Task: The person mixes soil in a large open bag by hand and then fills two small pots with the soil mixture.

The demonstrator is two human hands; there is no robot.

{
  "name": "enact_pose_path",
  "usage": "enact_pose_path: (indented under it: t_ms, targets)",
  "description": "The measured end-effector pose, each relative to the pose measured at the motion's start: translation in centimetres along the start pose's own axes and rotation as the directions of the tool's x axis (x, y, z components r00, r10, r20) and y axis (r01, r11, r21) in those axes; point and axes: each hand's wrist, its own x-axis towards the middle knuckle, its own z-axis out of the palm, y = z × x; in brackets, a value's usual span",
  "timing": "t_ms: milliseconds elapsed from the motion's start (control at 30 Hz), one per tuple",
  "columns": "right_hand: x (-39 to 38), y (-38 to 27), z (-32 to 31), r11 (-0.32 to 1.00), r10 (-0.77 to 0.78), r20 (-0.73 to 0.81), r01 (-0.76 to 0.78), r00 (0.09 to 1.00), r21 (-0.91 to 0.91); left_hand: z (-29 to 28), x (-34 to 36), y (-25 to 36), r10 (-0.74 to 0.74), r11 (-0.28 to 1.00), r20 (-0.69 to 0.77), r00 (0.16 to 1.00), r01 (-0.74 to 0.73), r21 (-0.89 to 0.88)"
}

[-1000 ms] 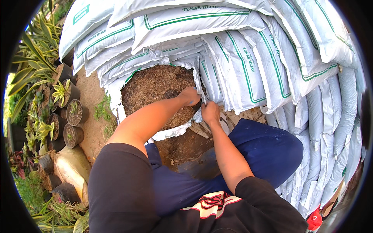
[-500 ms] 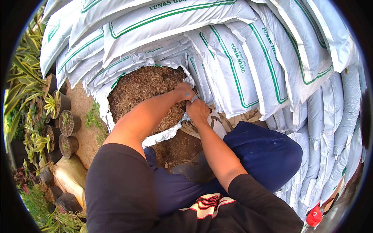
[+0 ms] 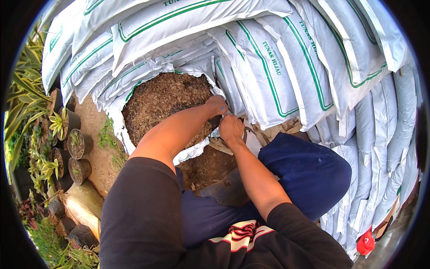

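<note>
An open white sack (image 3: pixel 196 149) of coarse brown soil-like material (image 3: pixel 162 99) lies in front of me, its rim crumpled. My left hand (image 3: pixel 217 105), with a blue mark on it, is closed on the sack's right rim. Just below it my right hand (image 3: pixel 230 127) is closed on the same rim, its fingertips partly hidden. The two hands nearly touch. My forearms come up from the lower edge, the left one crossing over the material.
Stacked white sacks (image 3: pixel 277 67) with green borders rise behind and to the right. Potted plants (image 3: pixel 78 145) and a pale bulging bag (image 3: pixel 83 204) line the left. My bent knee (image 3: pixel 304 175) is beside the right forearm. A small red object (image 3: pixel 365 242) lies at lower right.
The view has shifted, moving sacks and plants left in the picture. My hands have drawn slightly closer together along the sack's rim; both remain closed.
</note>
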Motion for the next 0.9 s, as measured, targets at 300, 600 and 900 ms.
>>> enact_pose_path:
  t_ms: [300, 600, 900]
  targets:
    - [-1.5, 0.5, -0.4, 0.999, -0.049, -0.02, 0.049, 0.999, 0.008, -0.2, 0.0, 1.5, -0.118, 0.991, -0.049, 0.992, 0.115, -0.072]
    - [-3.2, 0.4, -0.8, 0.995, -0.042, -0.007, 0.043, 0.999, 0.092, 0.0, 1.4, 1.1, -0.145, 0.988, -0.002, 0.989, 0.145, -0.043]
    - [-0.2, 3.7, 0.4, 0.971, 0.023, 0.095, -0.045, 0.995, 0.236, -1.0, -3.7, -0.8, -0.067, 0.99, -0.106, 0.992, 0.052, -0.132]
